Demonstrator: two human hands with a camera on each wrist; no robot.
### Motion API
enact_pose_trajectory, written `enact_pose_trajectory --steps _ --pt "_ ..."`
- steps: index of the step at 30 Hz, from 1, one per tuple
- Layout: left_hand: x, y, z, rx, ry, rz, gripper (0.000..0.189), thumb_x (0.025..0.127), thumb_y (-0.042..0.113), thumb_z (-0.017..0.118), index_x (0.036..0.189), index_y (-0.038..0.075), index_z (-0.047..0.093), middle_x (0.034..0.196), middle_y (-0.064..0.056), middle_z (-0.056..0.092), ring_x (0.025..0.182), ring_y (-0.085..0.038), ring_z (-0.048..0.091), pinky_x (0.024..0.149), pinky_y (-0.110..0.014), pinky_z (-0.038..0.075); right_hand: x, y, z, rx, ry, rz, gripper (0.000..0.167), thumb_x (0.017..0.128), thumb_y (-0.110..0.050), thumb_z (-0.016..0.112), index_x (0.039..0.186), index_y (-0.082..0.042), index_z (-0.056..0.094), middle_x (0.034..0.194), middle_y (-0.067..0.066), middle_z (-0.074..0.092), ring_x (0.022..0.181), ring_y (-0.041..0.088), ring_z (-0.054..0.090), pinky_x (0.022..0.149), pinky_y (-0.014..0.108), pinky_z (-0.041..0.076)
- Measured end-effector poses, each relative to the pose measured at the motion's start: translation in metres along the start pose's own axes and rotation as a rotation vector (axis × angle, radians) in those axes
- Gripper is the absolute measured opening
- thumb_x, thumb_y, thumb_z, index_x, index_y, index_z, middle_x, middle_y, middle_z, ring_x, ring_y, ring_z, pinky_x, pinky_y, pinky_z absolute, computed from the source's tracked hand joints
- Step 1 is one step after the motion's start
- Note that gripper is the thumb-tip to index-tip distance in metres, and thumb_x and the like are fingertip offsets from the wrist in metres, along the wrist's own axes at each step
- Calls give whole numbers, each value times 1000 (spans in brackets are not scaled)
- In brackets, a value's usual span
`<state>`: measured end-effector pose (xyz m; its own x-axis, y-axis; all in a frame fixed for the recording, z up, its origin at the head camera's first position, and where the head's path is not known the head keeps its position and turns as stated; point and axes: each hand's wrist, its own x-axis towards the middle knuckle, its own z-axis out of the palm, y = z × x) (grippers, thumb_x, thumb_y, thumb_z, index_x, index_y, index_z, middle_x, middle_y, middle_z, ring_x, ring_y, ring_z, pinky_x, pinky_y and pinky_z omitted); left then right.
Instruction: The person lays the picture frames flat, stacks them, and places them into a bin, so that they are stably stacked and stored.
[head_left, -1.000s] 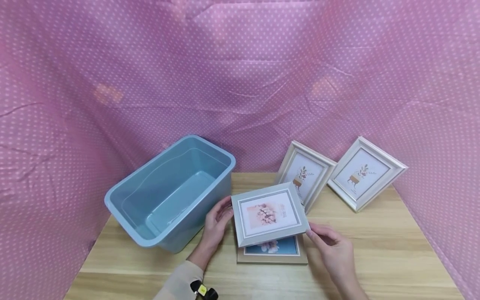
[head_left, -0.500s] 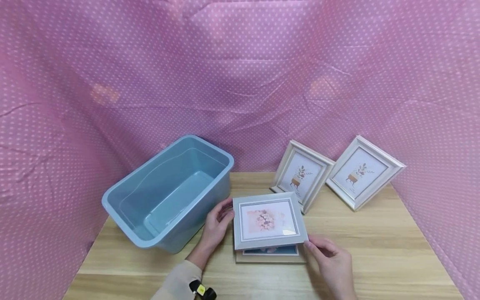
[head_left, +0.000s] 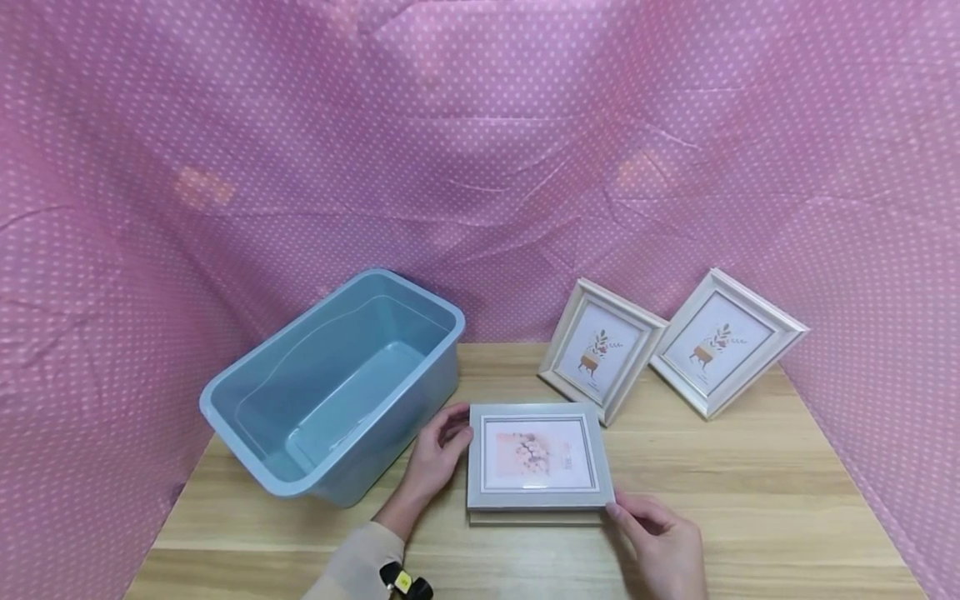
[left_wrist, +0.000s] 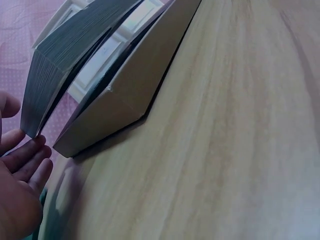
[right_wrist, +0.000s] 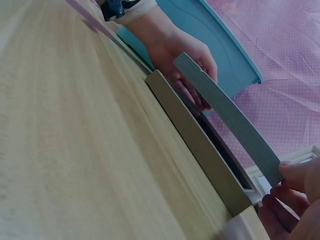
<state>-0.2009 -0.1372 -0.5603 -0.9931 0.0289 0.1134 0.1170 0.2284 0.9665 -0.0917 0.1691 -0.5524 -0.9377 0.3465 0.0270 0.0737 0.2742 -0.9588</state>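
A grey-green picture frame (head_left: 536, 502) with a pink flower print lies level, just over a beige picture frame (head_left: 536, 518) on the table. A narrow gap parts the two in both wrist views. My left hand (head_left: 438, 454) holds the upper frame's left edge, its fingertips (left_wrist: 36, 145) under the corner and thumb at the side. At the near right corner my right hand (head_left: 660, 533) pinches that same frame between thumb and fingers. Most of the beige frame, including its picture, is hidden beneath in the head view.
A blue plastic bin (head_left: 367, 442) stands left of my left hand. Behind the stack, a cream picture frame (head_left: 557, 367) and a silvery-white picture frame (head_left: 682, 321) stand tilted at the back right. Pink dotted cloth (head_left: 480, 167) hangs round the wooden table (head_left: 757, 500).
The upper picture frame has come down and toward me, turning square with the beige frame and covering its blue picture. My right hand has lowered with it; the left has barely moved.
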Motion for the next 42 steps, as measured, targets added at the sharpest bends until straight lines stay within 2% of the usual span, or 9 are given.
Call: enact_pose_trajectory --steps 5,10,15,22,29,38,42 --pt "-1 -3 1 -13 -9 -15 45 104 7 66 147 -3 59 144 -24 65 135 -42 64 122 -56 47 -3 4 1 -22 -15 39 11 88 -4 87 99 -2 85 95 0 85 89 -8 71 80 4 54" --pt "-3 -4 1 -15 -25 4 43 104 7 65 145 -6 59 144 -27 65 134 -45 64 121 -57 48 -5 5 2 -24 -15 97 13 88 -2 86 101 -4 86 99 1 85 90 -9 70 80 5 54" --pt "-4 -8 2 -13 -27 1 43 104 7 66 145 -5 60 145 -27 65 134 -45 65 120 -55 49 -7 7 3 -1 -10 65 13 87 0 87 100 -1 85 96 -1 84 89 -8 71 80 6 55" --pt "-5 -14 3 2 -40 29 43 104 4 64 145 -7 58 143 -29 65 130 -45 67 116 -48 54 -7 14 5 30 -8 7 11 86 1 87 97 2 84 95 -2 84 90 1 76 81 5 55" --pt "-4 -14 5 -15 -41 4 43 104 2 64 146 -5 58 145 -27 64 134 -43 65 119 -51 51 -7 16 4 25 -10 -7 11 85 3 87 95 3 84 95 -1 85 89 -2 75 81 4 54" --pt "-5 -13 6 -12 -55 -17 44 105 3 63 148 -4 56 148 -27 62 137 -44 63 121 -53 49 -7 15 2 -16 -23 -23 8 85 2 87 93 2 83 101 14 84 89 -6 73 81 2 53" --pt "-5 -12 6 -5 -60 -35 44 105 4 63 148 -4 56 150 -27 61 139 -44 62 123 -54 47 -8 15 2 -7 -25 -44 9 84 5 86 92 3 83 99 11 84 89 -10 71 81 3 55"
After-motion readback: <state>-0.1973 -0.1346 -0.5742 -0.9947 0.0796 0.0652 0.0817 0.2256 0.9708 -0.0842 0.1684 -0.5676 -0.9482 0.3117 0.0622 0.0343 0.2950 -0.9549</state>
